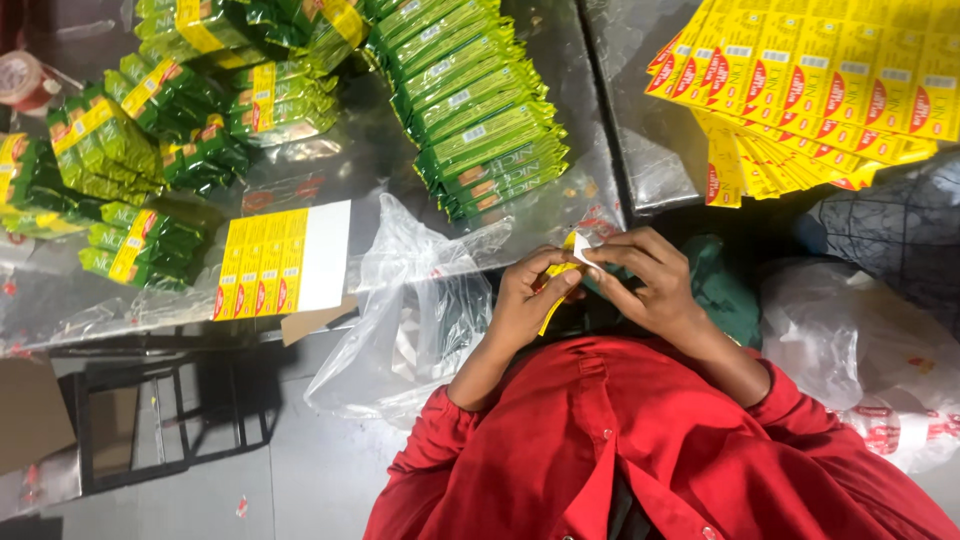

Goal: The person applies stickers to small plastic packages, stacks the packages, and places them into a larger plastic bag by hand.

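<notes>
My left hand (522, 300) and my right hand (645, 283) meet in front of my red shirt (640, 450). Both pinch a small yellow label with a white backing (571, 252), folded between the fingertips. A clear plastic bag (415, 310) lies just left of my left hand. Further left on the metal table (560, 60) rests a sheet of yellow labels with a white end (282, 260).
A fanned row of flat green packets (480, 110) lies at top centre, with bundled green packets (150, 130) to the left. Yellow label sheets (830, 80) spread at top right. A black metal frame (160, 410), cardboard (30, 410) and a white plastic bag (870, 340) sit lower down.
</notes>
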